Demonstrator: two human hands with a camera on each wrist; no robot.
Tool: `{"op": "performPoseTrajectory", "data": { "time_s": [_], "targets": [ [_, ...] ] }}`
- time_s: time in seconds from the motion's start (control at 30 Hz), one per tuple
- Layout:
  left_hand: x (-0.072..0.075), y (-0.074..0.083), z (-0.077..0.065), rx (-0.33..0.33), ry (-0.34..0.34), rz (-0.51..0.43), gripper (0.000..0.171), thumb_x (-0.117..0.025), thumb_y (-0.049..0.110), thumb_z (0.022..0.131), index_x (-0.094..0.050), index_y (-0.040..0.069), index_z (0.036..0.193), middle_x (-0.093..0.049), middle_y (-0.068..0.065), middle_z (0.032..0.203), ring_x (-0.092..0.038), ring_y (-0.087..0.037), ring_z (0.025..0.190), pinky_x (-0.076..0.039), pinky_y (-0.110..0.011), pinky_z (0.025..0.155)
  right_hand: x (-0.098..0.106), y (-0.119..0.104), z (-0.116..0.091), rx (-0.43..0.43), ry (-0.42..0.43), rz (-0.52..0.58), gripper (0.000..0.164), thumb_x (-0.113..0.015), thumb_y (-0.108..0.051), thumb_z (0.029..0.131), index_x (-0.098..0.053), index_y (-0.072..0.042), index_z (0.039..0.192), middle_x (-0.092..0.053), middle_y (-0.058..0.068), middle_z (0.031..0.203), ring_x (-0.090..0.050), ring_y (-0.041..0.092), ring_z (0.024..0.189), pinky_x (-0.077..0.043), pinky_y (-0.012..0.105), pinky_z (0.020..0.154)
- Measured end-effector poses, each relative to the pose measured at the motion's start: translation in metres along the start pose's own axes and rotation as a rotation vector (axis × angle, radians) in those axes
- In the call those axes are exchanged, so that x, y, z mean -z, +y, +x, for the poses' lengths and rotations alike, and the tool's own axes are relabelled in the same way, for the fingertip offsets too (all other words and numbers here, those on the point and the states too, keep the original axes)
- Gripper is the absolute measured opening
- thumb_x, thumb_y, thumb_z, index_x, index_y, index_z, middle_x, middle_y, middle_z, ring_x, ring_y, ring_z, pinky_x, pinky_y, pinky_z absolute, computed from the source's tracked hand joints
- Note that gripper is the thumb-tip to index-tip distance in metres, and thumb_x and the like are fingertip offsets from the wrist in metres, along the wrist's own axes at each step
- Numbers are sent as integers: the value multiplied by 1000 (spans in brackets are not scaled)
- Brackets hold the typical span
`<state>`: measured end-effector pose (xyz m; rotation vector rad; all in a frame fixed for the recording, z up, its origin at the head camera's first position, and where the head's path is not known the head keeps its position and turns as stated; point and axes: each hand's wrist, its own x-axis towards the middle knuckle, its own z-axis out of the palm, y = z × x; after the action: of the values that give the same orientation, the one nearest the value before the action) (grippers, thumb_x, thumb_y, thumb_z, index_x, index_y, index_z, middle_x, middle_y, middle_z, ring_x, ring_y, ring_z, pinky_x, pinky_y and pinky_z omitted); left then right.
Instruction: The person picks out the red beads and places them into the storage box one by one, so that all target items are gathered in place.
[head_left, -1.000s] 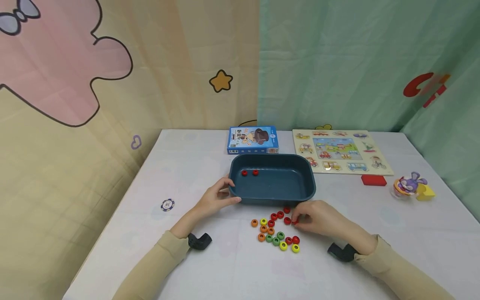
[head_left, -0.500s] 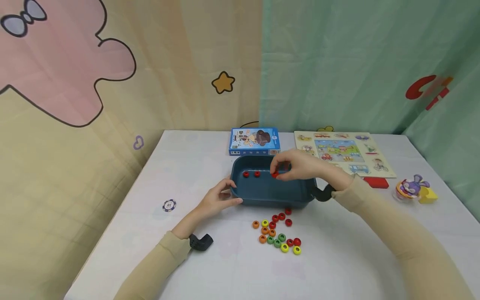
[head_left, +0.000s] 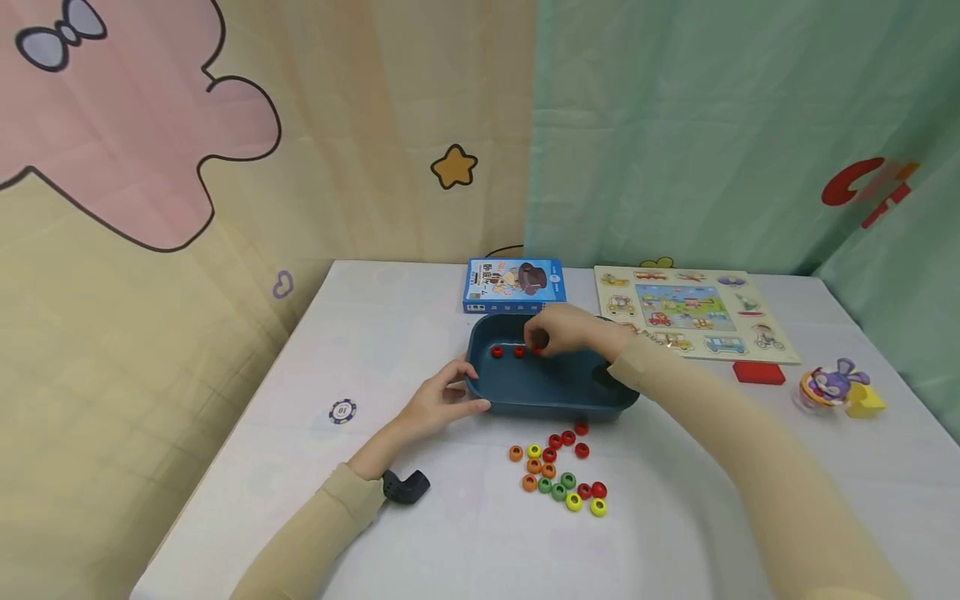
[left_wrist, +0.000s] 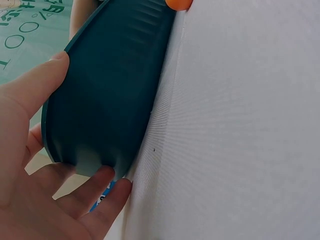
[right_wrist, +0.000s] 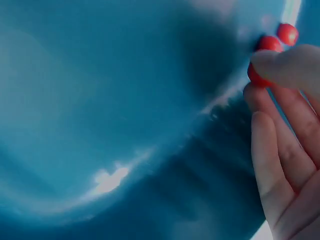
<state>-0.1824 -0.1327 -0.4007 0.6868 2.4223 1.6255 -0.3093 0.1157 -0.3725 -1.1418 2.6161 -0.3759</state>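
My left hand (head_left: pixel 442 394) holds the dark teal plastic tray (head_left: pixel 525 385) at its left end, thumb (left_wrist: pixel 59 62) at the rim and fingers against the outer wall. Inside the tray, my right hand (head_left: pixel 566 327) pinches a red bead (right_wrist: pixel 256 76) between thumb and fingers, low over the floor near the far wall. Two more red beads (head_left: pixel 497 352) sit to its left in a row. On the table before the tray lie several loose beads: red (head_left: pixel 582 450), orange (head_left: pixel 529 482), green (head_left: pixel 558 492) and yellow (head_left: pixel 597 507).
Behind the tray are a blue picture box (head_left: pixel 514 285) and a wooden puzzle board (head_left: pixel 697 317). A red block (head_left: pixel 759 372), a purple rabbit toy (head_left: pixel 828 385) and a yellow block (head_left: pixel 866 402) stand at the right. A poker chip (head_left: pixel 342 411) lies at the left.
My right hand has carried a red bead from the table pile into the tray and lowered it beside the two others. My left hand has stayed on the tray.
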Motion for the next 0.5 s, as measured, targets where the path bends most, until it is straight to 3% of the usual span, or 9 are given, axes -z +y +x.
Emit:
{"op": "performPoseTrajectory", "data": {
  "time_s": [0.2,0.5],
  "targets": [
    [0,0,0,10,0,4,41,-68,17,79,-45,-1,108,-21,-17,144,-38,-27,121,-39,-45,92,-11,7,0,-5,10,-128,15,-70,-10,75,-63,-19,84,-55,-8,74,-49,13,70,-44,28,66],
    [-1,0,0,8,-1,10,43,-68,18,80,-45,-3,109,-22,-17,143,-39,-29,120,-39,-45,92,-15,15,-6,8,68,-164,18,-70,-13,76,-65,-21,91,-59,-9,82,-51,13,75,-48,30,72]
  ]
}}
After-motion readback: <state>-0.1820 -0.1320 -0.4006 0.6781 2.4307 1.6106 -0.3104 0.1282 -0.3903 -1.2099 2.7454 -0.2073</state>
